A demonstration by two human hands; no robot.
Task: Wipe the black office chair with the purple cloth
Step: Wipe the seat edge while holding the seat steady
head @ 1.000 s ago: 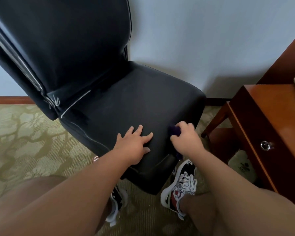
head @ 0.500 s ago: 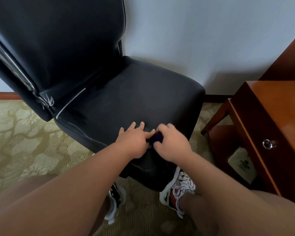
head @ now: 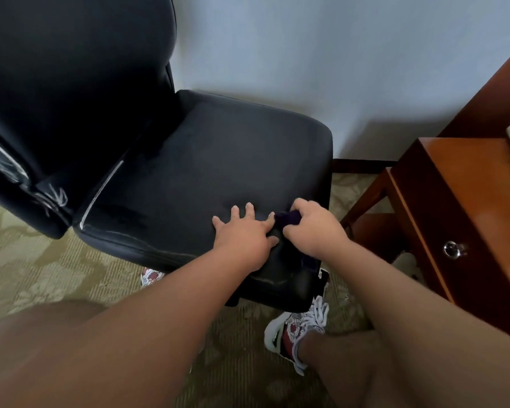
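The black office chair fills the left and middle of the view, its backrest at the upper left and its seat turned toward me. My left hand rests flat on the front of the seat with the fingers spread. Just right of it, my right hand grips the bunched purple cloth and holds it against the seat's front right edge. Most of the cloth is hidden under that hand; only a dark purple fold shows.
A brown wooden cabinet with a round metal drawer pull stands close on the right. A pale wall is behind the chair. Patterned green carpet covers the floor. My patterned sneakers stand under the seat's front edge.
My right hand slid the cloth left along the seat's front edge until it met my left hand, then eased slightly right. My left hand stayed flat on the seat.
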